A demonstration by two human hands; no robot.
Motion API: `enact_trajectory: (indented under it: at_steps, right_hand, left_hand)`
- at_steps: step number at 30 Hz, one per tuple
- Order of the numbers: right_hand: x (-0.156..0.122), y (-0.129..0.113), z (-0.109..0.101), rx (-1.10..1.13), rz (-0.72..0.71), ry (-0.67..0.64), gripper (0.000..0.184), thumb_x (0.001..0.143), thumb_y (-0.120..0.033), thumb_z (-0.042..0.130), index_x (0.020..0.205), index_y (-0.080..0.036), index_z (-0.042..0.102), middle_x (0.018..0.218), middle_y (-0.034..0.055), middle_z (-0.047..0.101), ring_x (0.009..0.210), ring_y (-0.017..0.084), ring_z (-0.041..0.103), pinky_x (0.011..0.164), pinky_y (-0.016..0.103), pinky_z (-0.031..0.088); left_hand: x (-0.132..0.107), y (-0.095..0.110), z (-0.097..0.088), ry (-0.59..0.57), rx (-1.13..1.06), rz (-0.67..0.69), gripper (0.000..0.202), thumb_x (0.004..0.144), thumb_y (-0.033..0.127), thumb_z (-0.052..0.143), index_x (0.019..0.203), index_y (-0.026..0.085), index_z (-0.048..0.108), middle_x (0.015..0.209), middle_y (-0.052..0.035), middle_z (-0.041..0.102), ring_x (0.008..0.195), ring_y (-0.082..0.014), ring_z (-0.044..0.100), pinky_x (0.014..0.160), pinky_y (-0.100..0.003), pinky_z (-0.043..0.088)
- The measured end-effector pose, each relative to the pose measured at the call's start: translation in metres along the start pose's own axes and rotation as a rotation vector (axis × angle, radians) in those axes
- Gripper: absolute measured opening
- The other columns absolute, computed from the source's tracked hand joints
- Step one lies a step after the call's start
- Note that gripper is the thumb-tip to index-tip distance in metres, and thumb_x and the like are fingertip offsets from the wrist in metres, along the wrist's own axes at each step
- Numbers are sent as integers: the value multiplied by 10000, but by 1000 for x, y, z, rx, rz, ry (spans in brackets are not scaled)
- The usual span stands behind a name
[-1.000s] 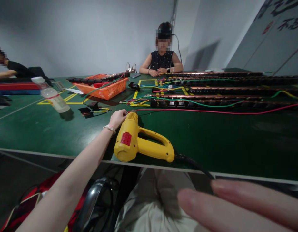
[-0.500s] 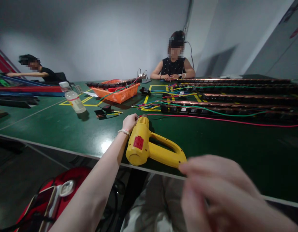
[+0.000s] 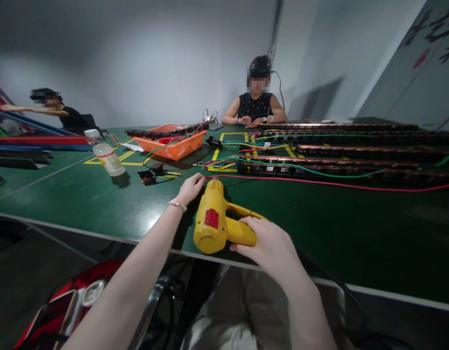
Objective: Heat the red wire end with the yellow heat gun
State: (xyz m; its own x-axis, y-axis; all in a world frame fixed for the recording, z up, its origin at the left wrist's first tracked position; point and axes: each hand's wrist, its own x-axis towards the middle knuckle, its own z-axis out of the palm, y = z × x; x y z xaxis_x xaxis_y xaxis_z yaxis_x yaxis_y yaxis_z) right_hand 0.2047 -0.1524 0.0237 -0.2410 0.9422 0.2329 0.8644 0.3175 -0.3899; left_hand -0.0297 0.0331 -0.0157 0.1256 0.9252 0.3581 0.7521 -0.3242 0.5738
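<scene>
Right hand reached heat gun, wire-strewn basket

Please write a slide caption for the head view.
Right hand grips a yellow heat gun on the green table; left hand rests by its nozzle.

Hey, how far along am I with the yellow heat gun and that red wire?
Done: your right hand grips the yellow heat gun by its handle, though it lies on the green table. In hand: your left hand is at the end of the red wire, by the nozzle; its grip is unclear. Left: the gun is not yet lifted, and other wired strips lie beyond.
</scene>
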Motion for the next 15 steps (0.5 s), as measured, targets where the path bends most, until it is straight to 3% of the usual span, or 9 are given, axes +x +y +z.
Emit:
enact_trajectory:
  at_steps: [6, 15]
  right_hand:
    - [-9, 24, -15, -15, 137, 5, 398, 623, -461, 696, 971, -291, 608, 956, -41, 661, 900, 195, 600, 694, 288, 420]
    - [-35, 73, -29, -124, 329, 122, 416, 597, -554, 629, 873, -243, 603, 849, 32, 639, 758, 223, 602, 590, 312, 433]
  left_hand:
    - [0, 1, -1, -23, -69, -4, 298, 838, 408, 393, 782, 181, 578, 654, 1, 588, 624, -125, 514, 608, -227, 367]
    - [-1, 2, -1, -48, -31, -33, 320, 832, 402, 379, 795, 179, 604, 677, -9, 611, 633, -136, 534, 601, -233, 364]
